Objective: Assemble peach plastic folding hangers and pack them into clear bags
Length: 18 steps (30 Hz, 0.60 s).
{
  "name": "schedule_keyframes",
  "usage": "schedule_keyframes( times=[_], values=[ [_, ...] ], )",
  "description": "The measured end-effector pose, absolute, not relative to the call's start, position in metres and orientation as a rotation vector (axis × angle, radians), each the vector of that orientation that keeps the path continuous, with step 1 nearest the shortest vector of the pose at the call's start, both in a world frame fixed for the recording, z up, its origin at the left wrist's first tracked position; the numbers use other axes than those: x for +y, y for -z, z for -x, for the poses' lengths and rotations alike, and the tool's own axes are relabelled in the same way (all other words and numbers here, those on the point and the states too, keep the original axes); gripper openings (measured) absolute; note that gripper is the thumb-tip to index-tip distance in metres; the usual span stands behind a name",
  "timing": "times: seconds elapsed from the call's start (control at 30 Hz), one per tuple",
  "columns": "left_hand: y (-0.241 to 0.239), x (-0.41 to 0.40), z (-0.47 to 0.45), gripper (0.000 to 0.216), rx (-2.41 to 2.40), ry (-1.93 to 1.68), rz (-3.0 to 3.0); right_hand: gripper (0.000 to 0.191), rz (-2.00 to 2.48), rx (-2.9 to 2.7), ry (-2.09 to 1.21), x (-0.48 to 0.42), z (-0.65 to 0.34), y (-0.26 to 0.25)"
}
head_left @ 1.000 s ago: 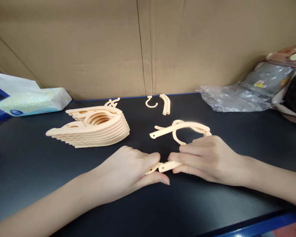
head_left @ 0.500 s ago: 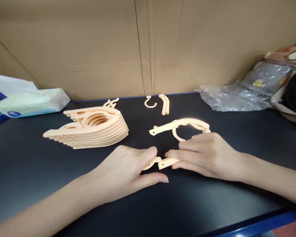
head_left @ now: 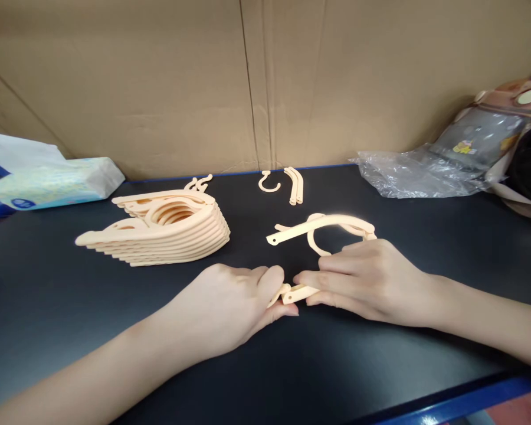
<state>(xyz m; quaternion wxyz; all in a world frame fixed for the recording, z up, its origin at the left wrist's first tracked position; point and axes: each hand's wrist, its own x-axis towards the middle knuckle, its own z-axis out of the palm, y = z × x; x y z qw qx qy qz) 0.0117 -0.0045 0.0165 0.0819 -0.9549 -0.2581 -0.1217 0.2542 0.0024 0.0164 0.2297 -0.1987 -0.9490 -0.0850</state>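
My left hand point(head_left: 234, 307) and my right hand point(head_left: 363, 280) meet low on the black table point(head_left: 48, 307). Both pinch a peach plastic folding hanger point(head_left: 323, 227). The left fingers close on a short arm piece at its joint point(head_left: 287, 291). The right fingers grip the other arm there, and the hanger's curved body and upper arm rise behind that hand. A stack of several folded peach hangers point(head_left: 159, 233) lies to the left.
A loose hook point(head_left: 268, 182) and curved arm pieces point(head_left: 295, 186) lie by the cardboard wall point(head_left: 248, 82). A tissue pack point(head_left: 48, 183) sits far left. Crumpled clear plastic point(head_left: 416, 174) and a bag point(head_left: 491, 130) fill the right rear. The table's blue front edge point(head_left: 460, 401) runs lower right.
My left thumb and fingers have curled tighter onto the arm piece and brought it against the piece in my right hand. The hanger has shifted slightly.
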Motion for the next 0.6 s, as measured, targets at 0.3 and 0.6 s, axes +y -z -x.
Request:
schedule_keyframes(
  times=[0.3,0.6],
  values=[
    [-0.0177,-0.0062,-0.0121,0.047,-0.767,0.321,2.823,0.035,0.574,-2.653,0.127,0.0011,-0.2543,-0.0167],
    [-0.0182,-0.0060,-0.0134,0.047,-0.790,0.293,2.923,0.036,0.555,-2.622,0.232,0.0005,-0.2524,-0.0167]
  ],
)
